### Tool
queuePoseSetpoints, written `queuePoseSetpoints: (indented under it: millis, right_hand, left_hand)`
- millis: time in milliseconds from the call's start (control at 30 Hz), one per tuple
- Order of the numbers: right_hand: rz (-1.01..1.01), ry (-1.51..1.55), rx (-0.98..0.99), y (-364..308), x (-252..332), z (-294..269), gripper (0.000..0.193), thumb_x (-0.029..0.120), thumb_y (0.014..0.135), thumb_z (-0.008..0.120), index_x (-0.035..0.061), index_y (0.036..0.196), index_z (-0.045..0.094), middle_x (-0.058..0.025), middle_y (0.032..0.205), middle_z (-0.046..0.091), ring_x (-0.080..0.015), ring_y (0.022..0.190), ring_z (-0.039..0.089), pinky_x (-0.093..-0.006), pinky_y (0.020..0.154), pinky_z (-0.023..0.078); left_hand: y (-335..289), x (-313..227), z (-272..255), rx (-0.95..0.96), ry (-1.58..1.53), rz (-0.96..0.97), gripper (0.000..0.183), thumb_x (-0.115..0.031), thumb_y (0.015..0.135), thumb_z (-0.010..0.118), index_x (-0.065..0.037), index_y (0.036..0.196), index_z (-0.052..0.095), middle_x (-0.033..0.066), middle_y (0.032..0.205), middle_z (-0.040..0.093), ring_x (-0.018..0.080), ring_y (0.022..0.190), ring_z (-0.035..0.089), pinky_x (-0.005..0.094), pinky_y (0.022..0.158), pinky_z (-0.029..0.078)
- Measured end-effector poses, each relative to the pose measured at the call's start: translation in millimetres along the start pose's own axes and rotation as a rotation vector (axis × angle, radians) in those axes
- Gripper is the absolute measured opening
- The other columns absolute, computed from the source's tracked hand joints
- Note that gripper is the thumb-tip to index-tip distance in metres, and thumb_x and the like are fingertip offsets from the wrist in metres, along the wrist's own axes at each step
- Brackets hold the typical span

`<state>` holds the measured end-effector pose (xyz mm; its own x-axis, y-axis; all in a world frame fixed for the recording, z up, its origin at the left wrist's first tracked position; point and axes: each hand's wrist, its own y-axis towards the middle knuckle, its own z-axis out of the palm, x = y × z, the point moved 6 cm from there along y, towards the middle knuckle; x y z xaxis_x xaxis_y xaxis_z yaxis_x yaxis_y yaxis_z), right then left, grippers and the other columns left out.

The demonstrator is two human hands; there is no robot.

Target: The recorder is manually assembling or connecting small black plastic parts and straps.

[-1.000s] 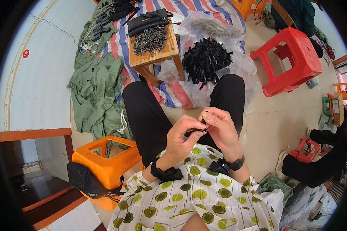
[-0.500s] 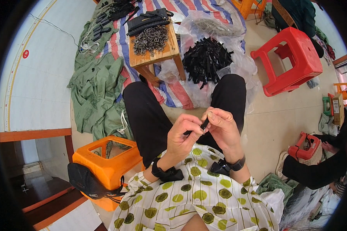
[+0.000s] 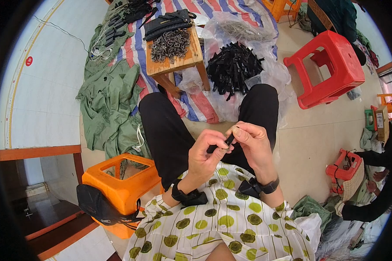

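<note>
Above my lap, a short black strap [image 3: 229,140] runs between both hands. My left hand [image 3: 206,150] pinches its lower part with thumb and fingers. Its upper end is gripped by my right hand [image 3: 251,143], thumb against forefinger. Whether a small metal piece sits between the fingertips cannot be made out. Beyond my knees lies a heap of black straps [image 3: 234,67] on clear plastic. To its left, a pile of metal buckles [image 3: 170,45] rests on a wooden stool [image 3: 178,65], with a black pouch [image 3: 167,24] behind it.
An orange stool [image 3: 122,180] with a black bag [image 3: 101,204] stands at my left. A red stool [image 3: 324,69] is at the far right. Green cloth [image 3: 109,104] lies left of the striped sheet [image 3: 204,106]. At right, another person's arm [image 3: 366,211] reaches near a red-rimmed basket [image 3: 345,167].
My hands stay nearly in place, the fingers shifting slightly on the strap. At the right, the other person's limbs have moved, uncovering more of the basket.
</note>
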<state>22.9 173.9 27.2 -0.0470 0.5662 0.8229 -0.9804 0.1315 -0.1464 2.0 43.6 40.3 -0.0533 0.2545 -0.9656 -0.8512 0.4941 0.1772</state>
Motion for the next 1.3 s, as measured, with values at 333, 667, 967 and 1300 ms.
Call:
queuePoseSetpoints:
  millis: [333, 667, 967, 1300]
  right_hand:
    - [-0.165, -0.216, 0.029, -6, 10, 12, 0.012, 0.007, 0.085, 0.062, -0.0040, 0.089, 0.066, -0.0098, 0.098, 0.056, -0.0106, 0.061, 0.057, -0.0235, 0.057, 0.048]
    - [-0.041, -0.100, 0.052, -6, 2, 22, 0.019, 0.012, 0.091, 0.053, -0.0060, 0.088, 0.061, -0.0115, 0.096, 0.060, -0.0050, 0.049, 0.051, -0.0196, 0.044, 0.049]
    - [0.142, 0.255, 0.022, -4, -16, 24, 0.023, 0.017, 0.093, 0.051, -0.0041, 0.088, 0.058, -0.0050, 0.066, 0.055, -0.0030, 0.044, 0.045, -0.0226, 0.061, 0.053]
    - [0.144, 0.315, 0.053, -4, -14, 28, 0.024, 0.020, 0.094, 0.049, -0.0015, 0.084, 0.055, -0.0094, 0.082, 0.059, -0.0121, 0.052, 0.055, -0.0395, 0.097, 0.044]
  left_hand:
    - [0, 12, 3, -0.017, -0.327, -0.302, 0.027, -0.030, 0.094, 0.047, -0.003, 0.092, 0.050, 0.0086, 0.090, 0.054, 0.0128, 0.069, 0.053, 0.0235, 0.062, 0.043]
    - [-9, 26, 10, 0.230, -0.297, -0.477, 0.039, -0.033, 0.094, 0.040, 0.003, 0.093, 0.057, 0.0046, 0.071, 0.055, 0.0068, 0.055, 0.046, 0.0189, 0.048, 0.034]
    - [-5, 20, 8, 0.242, -0.156, -0.302, 0.029, -0.021, 0.095, 0.041, 0.003, 0.094, 0.057, 0.0052, 0.075, 0.058, 0.0108, 0.061, 0.057, 0.0216, 0.059, 0.045]
    - [-8, 22, 6, 0.196, -0.193, -0.272, 0.040, -0.033, 0.097, 0.040, 0.004, 0.101, 0.053, 0.0069, 0.076, 0.058, 0.0125, 0.062, 0.058, 0.0231, 0.057, 0.047]
